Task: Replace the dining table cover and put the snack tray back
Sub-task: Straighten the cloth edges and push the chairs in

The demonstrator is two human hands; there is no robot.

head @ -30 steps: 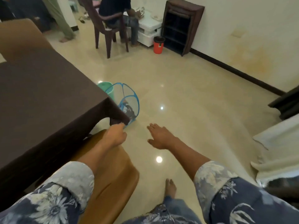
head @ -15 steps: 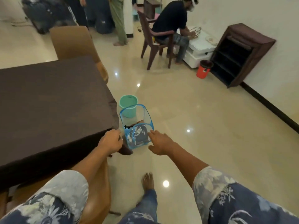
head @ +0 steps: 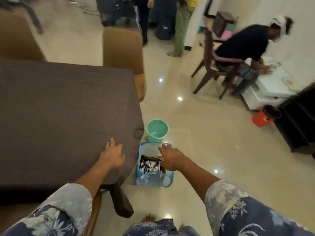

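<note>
Reaching forward, left hand (head: 112, 157) lies flat on table cover (head: 68, 108), right hand (head: 171, 159) hovers, fingers all released.

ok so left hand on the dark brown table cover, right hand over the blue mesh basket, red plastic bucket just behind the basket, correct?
No: head view shows a mint green plastic bucket, not red, just behind the blue mesh basket. Left hand on dark brown table cover, right hand over basket: correct.

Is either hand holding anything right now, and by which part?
Nothing is held. The left hand lies flat on the brown table cover near its corner; the right hand hovers open over the blue mesh basket.
</note>
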